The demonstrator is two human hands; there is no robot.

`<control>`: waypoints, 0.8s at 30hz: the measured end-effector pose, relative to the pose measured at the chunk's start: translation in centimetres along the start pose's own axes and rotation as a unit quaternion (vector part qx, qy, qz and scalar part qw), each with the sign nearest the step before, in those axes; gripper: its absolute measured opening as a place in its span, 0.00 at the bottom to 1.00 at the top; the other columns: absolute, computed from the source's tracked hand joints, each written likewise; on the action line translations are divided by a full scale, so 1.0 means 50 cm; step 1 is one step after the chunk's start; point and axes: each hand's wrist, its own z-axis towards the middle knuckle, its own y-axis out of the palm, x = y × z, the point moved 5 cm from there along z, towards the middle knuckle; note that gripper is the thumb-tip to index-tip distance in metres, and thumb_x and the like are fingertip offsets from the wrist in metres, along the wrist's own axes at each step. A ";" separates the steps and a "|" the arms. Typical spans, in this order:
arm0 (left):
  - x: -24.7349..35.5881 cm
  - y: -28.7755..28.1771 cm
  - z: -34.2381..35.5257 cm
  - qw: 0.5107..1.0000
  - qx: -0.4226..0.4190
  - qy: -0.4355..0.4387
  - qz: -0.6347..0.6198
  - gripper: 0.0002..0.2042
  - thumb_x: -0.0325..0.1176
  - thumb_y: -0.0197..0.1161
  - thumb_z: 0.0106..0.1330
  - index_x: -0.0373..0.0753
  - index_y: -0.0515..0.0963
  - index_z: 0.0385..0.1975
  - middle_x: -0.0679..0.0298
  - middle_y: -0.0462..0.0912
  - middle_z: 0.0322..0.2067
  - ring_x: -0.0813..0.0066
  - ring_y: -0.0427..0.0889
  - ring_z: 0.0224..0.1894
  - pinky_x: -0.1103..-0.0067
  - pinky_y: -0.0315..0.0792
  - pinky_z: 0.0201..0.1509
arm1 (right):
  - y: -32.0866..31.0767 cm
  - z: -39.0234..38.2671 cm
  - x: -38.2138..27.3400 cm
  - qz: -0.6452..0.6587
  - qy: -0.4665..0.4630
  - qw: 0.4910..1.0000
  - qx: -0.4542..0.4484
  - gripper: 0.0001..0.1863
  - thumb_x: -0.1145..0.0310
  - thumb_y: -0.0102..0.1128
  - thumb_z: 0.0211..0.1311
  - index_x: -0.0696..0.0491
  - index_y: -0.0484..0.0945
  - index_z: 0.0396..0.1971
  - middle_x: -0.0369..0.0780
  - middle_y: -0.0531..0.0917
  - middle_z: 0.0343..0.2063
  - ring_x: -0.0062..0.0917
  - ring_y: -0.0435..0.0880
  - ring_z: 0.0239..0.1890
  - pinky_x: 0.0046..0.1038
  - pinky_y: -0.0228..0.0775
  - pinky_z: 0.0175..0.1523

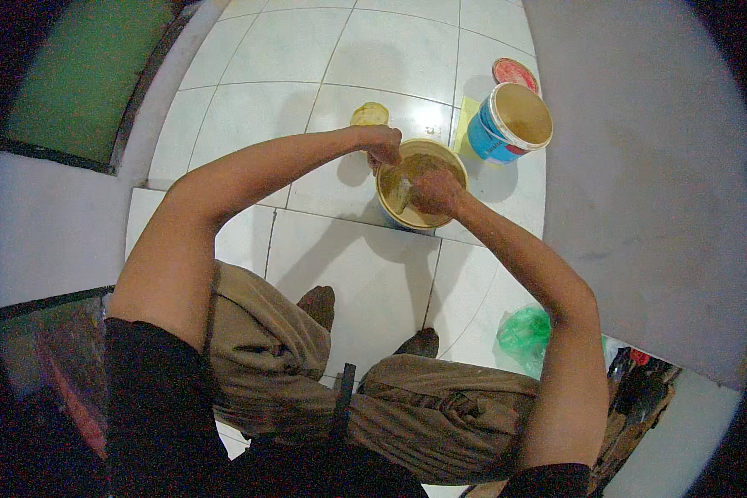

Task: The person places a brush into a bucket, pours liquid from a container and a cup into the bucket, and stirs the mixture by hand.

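Note:
In front of my feet a pail [460,158] with a pale rim and blue outer wall stands on the tiles. My left hand [382,144] is closed at its far left rim. Reaching down inside the pail, my right hand [436,189] has its fingers curled, and a pale, narrow piece [401,194] shows beside them. Whether that piece is a tool in my grip or part of the contents is hard to tell. The pail's inside looks tan, and its bottom is partly hidden by my hand. Just beyond my left wrist sits a small yellow round tub or lid [370,114].
A second blue pail [494,137] with a tan inside stands farther right, near the grey wall [631,166]. A red round lid [515,73] lies behind it, and a yellow sheet [465,124] beside it. A green plastic bag [523,336] lies by my right forearm.

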 end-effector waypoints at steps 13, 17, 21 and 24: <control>-0.054 0.008 -0.017 0.999 0.004 -0.013 -0.053 0.15 0.41 0.62 0.46 0.31 0.77 0.15 0.56 0.79 0.16 0.69 0.80 0.19 0.72 0.73 0.23 | -0.020 0.027 -0.042 -0.094 0.084 0.989 0.071 0.04 0.67 0.56 0.42 0.49 0.80 0.19 0.41 0.81 0.20 0.30 0.81 0.27 0.32 0.72 0.30; -0.047 0.015 -0.022 0.991 -0.048 0.002 -0.123 0.13 0.38 0.63 0.45 0.31 0.77 0.15 0.56 0.79 0.17 0.69 0.80 0.19 0.72 0.73 0.22 | -0.013 0.024 -0.038 -0.072 0.130 0.986 0.069 0.05 0.68 0.57 0.43 0.49 0.80 0.21 0.41 0.81 0.22 0.29 0.81 0.28 0.29 0.72 0.31; -0.081 0.033 -0.022 0.982 -0.048 0.030 -0.178 0.14 0.39 0.64 0.46 0.31 0.76 0.15 0.57 0.79 0.17 0.69 0.80 0.19 0.72 0.73 0.23 | 0.014 0.055 -0.042 -0.012 0.200 0.980 0.011 0.07 0.67 0.56 0.44 0.50 0.80 0.23 0.42 0.81 0.24 0.30 0.81 0.30 0.31 0.72 0.32; -0.084 0.031 -0.022 0.993 -0.022 -0.004 -0.114 0.16 0.41 0.63 0.48 0.30 0.75 0.14 0.58 0.79 0.16 0.69 0.79 0.19 0.72 0.73 0.22 | 0.027 0.062 -0.067 -0.125 0.163 0.977 0.054 0.09 0.65 0.55 0.46 0.50 0.81 0.26 0.44 0.81 0.27 0.33 0.81 0.33 0.34 0.72 0.35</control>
